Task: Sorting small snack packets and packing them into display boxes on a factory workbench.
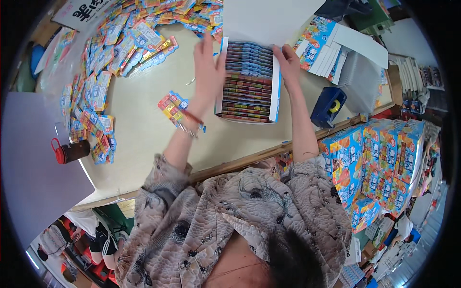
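An open white-and-blue cardboard display box point(274, 93), packed with a tight row of flat sachets whose edges run blue at the far end and red, yellow and green toward the near end, sits on the pale cream tabletop point(139, 120) just in front of the person, a little right of centre. Its white lid flap point(269, 21) stands up at the far end. The left hand point(207, 67) lies against the box's left wall, fingers straight and spread upward with the palm flat to the cardboard, not curled round anything; a thin red band sits at its wrist. The right hand point(288, 62) is at the box's far right corner, fingers bent over the rim where the flap begins; whether they pinch the flap or only rest on it cannot be told. Just left of the left wrist lies a small bunch of colourful sachets point(173, 105) on the table. Farther left and along the far edge spreads a large loose heap of blue and orange sachets point(103, 53). To the right of the box stands a dark blue tape dispenser point(328, 106), and beyond it flattened printed cartons point(319, 45). A stack of bright blue-and-orange boxes point(379, 158) stands off the table's right end, and a dark bottle with a red cap point(69, 151) lies at the left edge.
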`<state>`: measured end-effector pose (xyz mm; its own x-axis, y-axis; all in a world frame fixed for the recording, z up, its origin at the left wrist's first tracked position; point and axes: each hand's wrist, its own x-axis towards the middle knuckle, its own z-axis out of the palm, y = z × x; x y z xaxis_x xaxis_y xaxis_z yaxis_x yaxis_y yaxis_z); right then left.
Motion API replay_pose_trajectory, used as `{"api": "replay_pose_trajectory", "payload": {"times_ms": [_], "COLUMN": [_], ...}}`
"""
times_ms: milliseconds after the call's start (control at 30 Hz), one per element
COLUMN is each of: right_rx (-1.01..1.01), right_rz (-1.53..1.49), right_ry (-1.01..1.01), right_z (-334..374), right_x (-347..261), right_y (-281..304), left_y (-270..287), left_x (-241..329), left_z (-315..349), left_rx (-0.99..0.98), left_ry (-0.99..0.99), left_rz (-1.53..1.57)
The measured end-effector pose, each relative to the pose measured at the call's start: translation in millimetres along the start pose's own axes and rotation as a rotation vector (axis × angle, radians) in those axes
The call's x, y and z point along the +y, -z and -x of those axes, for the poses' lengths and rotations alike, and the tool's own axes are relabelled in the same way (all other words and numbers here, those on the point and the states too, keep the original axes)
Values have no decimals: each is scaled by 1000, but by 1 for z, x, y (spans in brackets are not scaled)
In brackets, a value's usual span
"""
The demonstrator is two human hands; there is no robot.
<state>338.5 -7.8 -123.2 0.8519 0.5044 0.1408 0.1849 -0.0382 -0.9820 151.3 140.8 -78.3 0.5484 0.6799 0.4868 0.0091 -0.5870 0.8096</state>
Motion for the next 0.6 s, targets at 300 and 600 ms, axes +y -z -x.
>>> {"api": "replay_pose_trajectory", "payload": {"times_ms": [300, 600], "right_rx": [-121, -83], "right_rz": [-532, 498], "right_ry": [-239, 504], "right_z": [9, 7], "right_x": [-23, 8], "right_y": [-4, 16], "left_y": [2, 13], "left_x": [-50, -42], "left_z": [-41, -30], "left_rx": [-436, -450], "left_ry": [452, -87], "left_rz": [629, 349]}}
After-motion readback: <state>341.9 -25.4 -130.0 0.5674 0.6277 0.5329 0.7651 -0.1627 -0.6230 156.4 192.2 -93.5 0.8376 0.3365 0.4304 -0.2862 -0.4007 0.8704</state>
